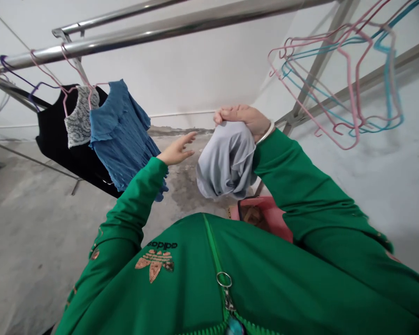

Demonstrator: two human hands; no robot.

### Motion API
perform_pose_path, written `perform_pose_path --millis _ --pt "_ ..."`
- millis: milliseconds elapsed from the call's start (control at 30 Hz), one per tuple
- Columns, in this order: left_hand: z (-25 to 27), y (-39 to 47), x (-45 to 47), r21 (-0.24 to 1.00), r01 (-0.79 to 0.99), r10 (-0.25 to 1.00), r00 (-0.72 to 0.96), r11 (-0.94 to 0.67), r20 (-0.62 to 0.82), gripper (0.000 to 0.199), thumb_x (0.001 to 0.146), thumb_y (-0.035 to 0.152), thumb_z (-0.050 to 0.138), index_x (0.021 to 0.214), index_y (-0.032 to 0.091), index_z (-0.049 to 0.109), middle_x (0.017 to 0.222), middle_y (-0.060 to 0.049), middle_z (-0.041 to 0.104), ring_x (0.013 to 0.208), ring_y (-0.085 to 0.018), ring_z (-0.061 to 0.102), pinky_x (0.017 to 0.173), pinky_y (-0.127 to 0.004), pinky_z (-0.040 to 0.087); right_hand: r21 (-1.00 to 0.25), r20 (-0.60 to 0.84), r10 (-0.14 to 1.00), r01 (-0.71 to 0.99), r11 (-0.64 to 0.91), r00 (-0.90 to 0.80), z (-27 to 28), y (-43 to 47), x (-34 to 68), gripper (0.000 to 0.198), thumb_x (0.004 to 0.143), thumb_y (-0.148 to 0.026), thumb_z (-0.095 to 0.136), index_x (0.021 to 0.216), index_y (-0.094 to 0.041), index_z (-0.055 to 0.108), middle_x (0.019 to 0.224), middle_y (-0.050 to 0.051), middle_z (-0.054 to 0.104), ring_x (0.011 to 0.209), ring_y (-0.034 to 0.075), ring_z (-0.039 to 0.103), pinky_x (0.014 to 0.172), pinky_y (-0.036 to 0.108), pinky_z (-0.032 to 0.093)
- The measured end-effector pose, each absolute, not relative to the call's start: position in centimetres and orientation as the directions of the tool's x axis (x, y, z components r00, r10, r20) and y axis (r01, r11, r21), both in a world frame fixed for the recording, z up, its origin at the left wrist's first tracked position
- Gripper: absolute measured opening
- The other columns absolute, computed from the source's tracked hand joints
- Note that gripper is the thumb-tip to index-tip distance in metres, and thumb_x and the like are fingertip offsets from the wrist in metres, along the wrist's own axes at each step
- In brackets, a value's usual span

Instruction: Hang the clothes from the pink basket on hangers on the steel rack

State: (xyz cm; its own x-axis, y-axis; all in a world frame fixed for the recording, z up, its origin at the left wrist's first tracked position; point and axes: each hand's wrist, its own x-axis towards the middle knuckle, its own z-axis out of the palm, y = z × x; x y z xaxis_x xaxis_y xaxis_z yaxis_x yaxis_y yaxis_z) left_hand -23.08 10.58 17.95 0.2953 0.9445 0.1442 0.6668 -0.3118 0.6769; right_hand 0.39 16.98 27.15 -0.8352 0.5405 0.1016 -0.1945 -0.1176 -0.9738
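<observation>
My right hand (242,116) is closed on the top of a light grey garment (225,163), which hangs bunched below it; what kind of garment it is does not show. To its left, my left hand (179,149) is held out with the fingers apart and nothing in them, a short way from the grey cloth. Beside my left forearm hangs a blue ruffled dress (120,135) on a pink hanger. A white lace top (78,116) and a black garment (57,125) hang just behind it.
A steel rail (153,33) runs across the top. Several pink and blue wire hangers (356,88) dangle at the upper right. Below the grey garment, a pink tub (274,216) stands on the concrete floor (31,223), partly hidden by my body. A white wall (202,70) rises behind.
</observation>
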Motion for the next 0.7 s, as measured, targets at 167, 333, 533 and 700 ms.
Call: perform_pose_path --millis 167,333,533,700 --pt "13.8 12.0 -19.0 0.829 0.401 0.838 0.527 -0.39 0.14 0.095 0.07 0.058 0.07 0.147 0.017 0.033 0.15 -0.015 0.04 0.14 -0.033 0.035 0.117 -0.047 0.027 -0.991 0.087 0.373 -0.118 -0.06 -0.924 27.4 16.8 1.1 0.025 0.091 -0.035 0.058 0.08 -0.013 0.057 0.065 -0.003 0.049 0.052 0.005 0.049 0.047 0.014 0.035" --pt "11.9 10.2 -16.2 0.964 0.211 0.677 0.734 -0.161 -0.048 0.077 0.065 0.064 0.073 0.122 0.014 0.06 0.117 -0.015 0.067 0.113 -0.029 0.06 0.102 -0.042 0.044 -0.991 0.096 0.385 -0.126 -0.054 -0.918 27.2 16.4 2.3 0.029 0.089 -0.039 0.062 0.08 -0.012 0.055 0.06 -0.005 0.044 0.047 0.003 0.046 0.044 0.013 0.033" --pt "12.2 10.0 -19.0 0.941 0.315 0.863 0.502 -0.122 -0.056 0.049 0.066 0.059 0.073 0.082 0.013 0.064 0.079 -0.005 0.065 0.075 -0.016 0.06 0.075 -0.031 0.051 -0.992 0.122 0.433 -0.121 0.03 -0.893 27.5 15.9 3.7 0.033 0.084 -0.043 0.066 0.08 -0.012 0.057 0.058 -0.006 0.045 0.045 0.003 0.044 0.043 0.014 0.03" --pt "14.9 10.0 -23.4 0.925 0.26 0.96 0.096 -0.278 0.262 0.045 0.067 0.055 0.073 0.072 0.017 0.049 0.093 -0.004 0.061 0.084 -0.014 0.056 0.079 -0.027 0.047 -0.98 0.135 0.511 -0.039 0.194 -0.849 27.8 16.6 4.9 0.036 0.078 -0.046 0.071 0.084 -0.012 0.061 0.059 -0.004 0.05 0.053 0.007 0.048 0.049 0.018 0.034"
